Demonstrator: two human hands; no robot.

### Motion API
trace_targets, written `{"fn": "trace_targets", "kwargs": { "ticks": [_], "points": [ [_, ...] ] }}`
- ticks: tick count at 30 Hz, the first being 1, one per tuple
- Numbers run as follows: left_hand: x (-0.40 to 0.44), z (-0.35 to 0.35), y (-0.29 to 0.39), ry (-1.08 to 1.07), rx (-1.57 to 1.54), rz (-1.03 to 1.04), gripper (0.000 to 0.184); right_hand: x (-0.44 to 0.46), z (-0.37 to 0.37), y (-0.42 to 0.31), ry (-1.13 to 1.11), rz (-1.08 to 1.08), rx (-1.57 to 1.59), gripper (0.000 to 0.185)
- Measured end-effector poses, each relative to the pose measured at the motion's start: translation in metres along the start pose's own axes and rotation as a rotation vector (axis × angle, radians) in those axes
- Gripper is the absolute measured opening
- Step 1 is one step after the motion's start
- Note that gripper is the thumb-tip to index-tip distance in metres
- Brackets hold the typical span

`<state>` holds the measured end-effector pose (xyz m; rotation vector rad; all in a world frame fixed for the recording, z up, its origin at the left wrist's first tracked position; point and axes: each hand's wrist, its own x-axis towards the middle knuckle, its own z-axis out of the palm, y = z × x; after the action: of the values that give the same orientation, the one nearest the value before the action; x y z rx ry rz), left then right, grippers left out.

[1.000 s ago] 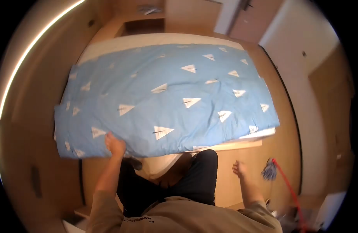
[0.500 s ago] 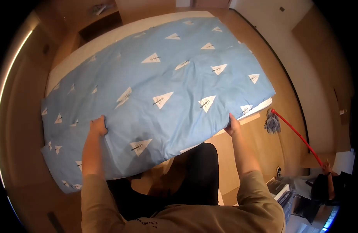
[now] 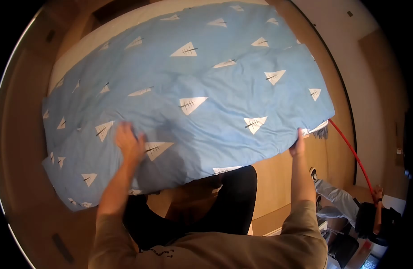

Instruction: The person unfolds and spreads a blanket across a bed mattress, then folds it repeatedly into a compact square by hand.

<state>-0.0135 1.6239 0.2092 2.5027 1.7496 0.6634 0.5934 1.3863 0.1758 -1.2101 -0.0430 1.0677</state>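
A light blue duvet [image 3: 224,85] printed with white trees covers most of the bed, with soft wrinkles across its near half. My left hand [image 3: 129,142] lies over its near left part, fingers stretched out and somewhat blurred; whether it presses on the cloth I cannot tell. At the near right edge of the duvet, my right hand [image 3: 298,144] is closed on the border, thumb on top and the other fingers hidden beneath. A strip of white bedding [image 3: 317,129] shows below the duvet beside this hand.
A pale mattress edge [image 3: 74,56] shows along the far left. To the right, another person [image 3: 370,219] holds a mop by its red handle [image 3: 352,152]; its grey head [image 3: 322,132] is partly hidden behind the bed corner. Wooden floor [image 3: 273,188] runs along the near side.
My left hand has let go of the pinched cloth and moved right, its fingers now extended. My right hand keeps its hold on the edge. The other person's legs have come into view.
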Motion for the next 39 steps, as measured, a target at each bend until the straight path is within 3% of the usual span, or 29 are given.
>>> {"fn": "trace_targets", "kwargs": {
  "ticks": [2,4,7,9,11,12,14,16,17,18,20,23,26,29,30,32,34,35,36,37,39],
  "points": [
    [-0.047,-0.008,0.055,-0.187,0.012,0.106,0.066,0.021,-0.009,-0.021,0.074,0.032,0.042,0.067],
    [-0.074,0.006,0.063,-0.244,0.088,0.080,0.067,0.049,-0.030,-0.039,0.147,0.094,0.024,0.068],
    [-0.090,0.022,0.073,-0.327,0.172,0.022,0.068,0.088,-0.083,-0.027,0.383,-0.008,-0.396,0.060],
    [-0.088,0.027,0.068,-0.346,0.177,0.031,0.067,0.043,-0.061,-0.056,0.530,-0.196,-0.615,0.050],
    [-0.086,0.027,0.057,-0.311,0.141,0.088,0.065,0.006,-0.084,-0.059,0.371,-0.745,-0.718,0.042],
    [-0.085,0.025,0.052,-0.336,0.130,0.075,0.065,-0.016,-0.087,-0.055,0.448,-0.571,-0.836,0.044],
    [-0.076,0.025,0.047,-0.380,0.108,0.053,0.064,-0.016,-0.120,-0.010,0.517,-0.715,-0.969,0.057],
    [-0.053,0.015,0.060,-0.409,0.096,-0.069,0.063,-0.026,-0.127,-0.007,0.483,-0.160,-0.614,0.060],
    [-0.044,0.007,0.068,-0.432,0.096,-0.135,0.063,-0.028,-0.133,-0.008,0.461,-0.026,-0.437,0.062],
    [-0.034,0.001,0.077,-0.366,0.100,0.010,0.063,-0.030,-0.141,-0.009,0.459,0.108,-0.265,0.065],
    [-0.007,-0.001,0.096,-0.216,0.105,0.295,0.064,-0.009,-0.157,-0.024,0.459,0.078,0.058,0.073],
    [0.026,0.020,0.128,-0.263,0.047,0.370,0.065,0.015,-0.161,-0.041,0.288,0.107,0.249,0.075],
    [0.074,0.048,0.143,-0.097,0.036,0.357,0.071,0.035,-0.146,-0.067,0.334,-0.267,-0.188,0.063],
    [0.115,0.057,0.153,-0.433,-0.163,0.134,0.067,-0.021,-0.107,-0.117,0.343,-0.601,-0.444,0.050],
    [0.119,0.061,0.150,-0.559,-0.116,0.149,0.063,-0.017,-0.136,-0.113,0.396,-0.517,-0.468,0.056],
    [0.136,0.071,0.141,-0.786,-0.034,0.185,0.055,0.002,-0.182,-0.076,0.701,-0.610,-1.129,0.060],
    [0.142,0.089,0.125,-0.674,-0.118,0.200,0.048,0.017,-0.164,-0.079,0.921,-0.598,-1.731,0.068],
    [0.139,0.101,0.118,-0.631,-0.153,0.209,0.045,0.021,-0.163,-0.086,0.947,-0.606,-1.793,0.067],
    [0.138,0.105,0.114,-0.671,-0.232,0.154,0.046,0.010,-0.104,-0.109,0.967,-0.609,-1.857,0.066],
    [0.140,0.107,0.114,-0.711,-0.316,0.096,0.046,0.029,-0.091,-0.118,0.715,-1.073,-1.872,0.062],
    [0.137,0.113,0.117,-0.744,-0.356,0.064,0.048,0.060,-0.011,-0.135,0.243,-1.283,-1.811,0.044]
  ]
}}
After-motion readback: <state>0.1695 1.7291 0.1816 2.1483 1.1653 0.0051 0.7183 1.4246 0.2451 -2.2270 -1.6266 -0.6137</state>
